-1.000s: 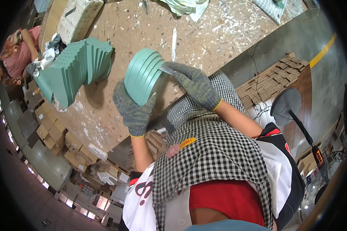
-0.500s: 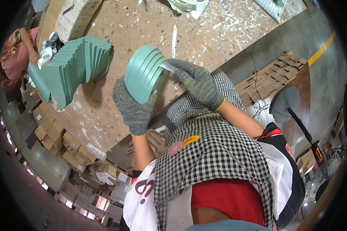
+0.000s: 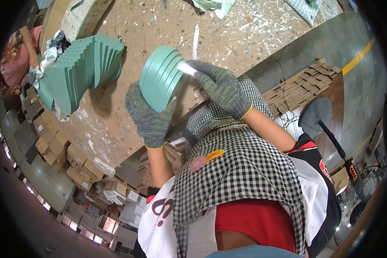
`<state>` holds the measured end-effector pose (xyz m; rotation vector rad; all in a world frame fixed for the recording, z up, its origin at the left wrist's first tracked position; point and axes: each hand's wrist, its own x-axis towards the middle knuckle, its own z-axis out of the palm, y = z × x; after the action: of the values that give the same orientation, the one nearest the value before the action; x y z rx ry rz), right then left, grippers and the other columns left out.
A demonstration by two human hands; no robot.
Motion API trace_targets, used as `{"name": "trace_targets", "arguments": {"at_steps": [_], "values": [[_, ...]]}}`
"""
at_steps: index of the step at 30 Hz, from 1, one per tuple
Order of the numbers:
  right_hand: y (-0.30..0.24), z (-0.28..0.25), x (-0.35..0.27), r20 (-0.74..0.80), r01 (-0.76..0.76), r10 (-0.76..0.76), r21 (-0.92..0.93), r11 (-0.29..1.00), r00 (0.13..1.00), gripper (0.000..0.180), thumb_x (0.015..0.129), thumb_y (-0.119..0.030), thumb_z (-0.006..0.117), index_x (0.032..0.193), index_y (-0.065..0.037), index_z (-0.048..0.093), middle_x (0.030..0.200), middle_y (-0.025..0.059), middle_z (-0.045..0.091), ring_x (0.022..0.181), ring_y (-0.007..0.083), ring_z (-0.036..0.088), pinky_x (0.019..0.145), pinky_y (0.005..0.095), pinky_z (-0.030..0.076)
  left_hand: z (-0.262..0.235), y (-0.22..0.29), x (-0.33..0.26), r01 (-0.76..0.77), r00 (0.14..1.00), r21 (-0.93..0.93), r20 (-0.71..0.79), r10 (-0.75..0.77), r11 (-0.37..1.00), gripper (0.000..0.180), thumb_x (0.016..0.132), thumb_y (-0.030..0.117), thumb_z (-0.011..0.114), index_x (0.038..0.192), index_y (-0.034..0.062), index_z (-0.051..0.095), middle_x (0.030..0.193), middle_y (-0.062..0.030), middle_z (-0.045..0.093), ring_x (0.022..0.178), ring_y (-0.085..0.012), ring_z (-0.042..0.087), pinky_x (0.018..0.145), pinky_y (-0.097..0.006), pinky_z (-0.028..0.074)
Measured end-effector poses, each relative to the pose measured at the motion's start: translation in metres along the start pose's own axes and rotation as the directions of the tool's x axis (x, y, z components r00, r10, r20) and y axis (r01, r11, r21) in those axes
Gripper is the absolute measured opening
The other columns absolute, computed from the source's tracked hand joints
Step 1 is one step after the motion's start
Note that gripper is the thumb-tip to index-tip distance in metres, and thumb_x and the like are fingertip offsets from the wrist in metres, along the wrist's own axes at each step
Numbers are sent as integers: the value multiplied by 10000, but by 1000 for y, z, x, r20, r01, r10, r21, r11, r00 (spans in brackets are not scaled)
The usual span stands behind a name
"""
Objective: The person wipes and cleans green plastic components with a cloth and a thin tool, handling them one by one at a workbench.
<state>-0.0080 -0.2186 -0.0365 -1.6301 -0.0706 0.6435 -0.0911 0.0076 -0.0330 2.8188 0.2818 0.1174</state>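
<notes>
Gloved in grey-green knit, my left hand (image 3: 148, 118) holds a curved green piece with several layered ridges (image 3: 161, 77) from below and its near side, above the table. My right hand (image 3: 219, 84), in a matching glove, grips a flat shiny blade (image 3: 186, 68). The tip of that blade meets the right edge of the ridged piece. Its handle, if any, is hidden in the glove. To the left on the table stands a stepped stack of similar green pieces (image 3: 79, 69).
A co-worker's arm (image 3: 30, 47) reaches to the stack with a white cloth (image 3: 51, 56). The brown table (image 3: 137, 34) is spotted with paint. A pale block (image 3: 84, 19) lies at the far left. Flat cardboard bundles (image 3: 296, 86) and a round black fan-like disc (image 3: 316, 114) are at right.
The blade has tilted and now catches bright light at the piece's edge. Both my hands have barely shifted. The co-worker's hand and cloth have moved along the stack's left side.
</notes>
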Motion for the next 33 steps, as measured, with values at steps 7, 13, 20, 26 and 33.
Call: {"name": "trace_targets", "arguments": {"at_steps": [7,13,20,26,33], "values": [[10,4,-3,-5,7,-7,6,1000,1000,375,1046,-260,546,1383,-112,618,1321,115,675,1136,213,674,986,345,541,2,3,2,34,999,-36,32,-33,999,1085,610,498,918,1445,-7,442,1394,-228,502,1307,-391,471,1110,-514,368],[9,6,-3,0,-30,30,-18,999,1000,367,1046,-254,543,1380,-125,625,1315,105,679,1115,203,678,976,341,539,5,-3,0,-41,999,52,-29,43,998,1082,610,494,916,1442,-7,438,1381,-229,501,1300,-392,471,1105,-514,372],[1,7,-7,17,-1,2,-48,999,1000,376,1028,-211,556,1375,-81,613,1255,171,695,1103,262,700,961,362,551,4,-1,1,27,1000,-56,15,-27,998,1073,610,475,919,1438,-5,435,1382,-224,492,1296,-389,465,1103,-505,372],[4,8,-8,30,1,0,-28,1000,1000,372,1025,-219,563,1370,-91,618,1282,158,685,1131,267,693,981,368,550,7,-3,0,11,1000,-38,9,-10,999,1095,605,481,919,1448,-11,422,1383,-224,491,1299,-388,465,1110,-502,368],[9,16,-11,20,111,-111,-27,993,994,379,1017,-226,577,1370,-99,620,1273,164,688,1079,261,710,947,363,561,11,-8,0,1,1000,-40,-6,-1,999,1100,603,497,920,1445,-10,426,1383,-218,493,1311,-382,458,1122,-501,356]]}}
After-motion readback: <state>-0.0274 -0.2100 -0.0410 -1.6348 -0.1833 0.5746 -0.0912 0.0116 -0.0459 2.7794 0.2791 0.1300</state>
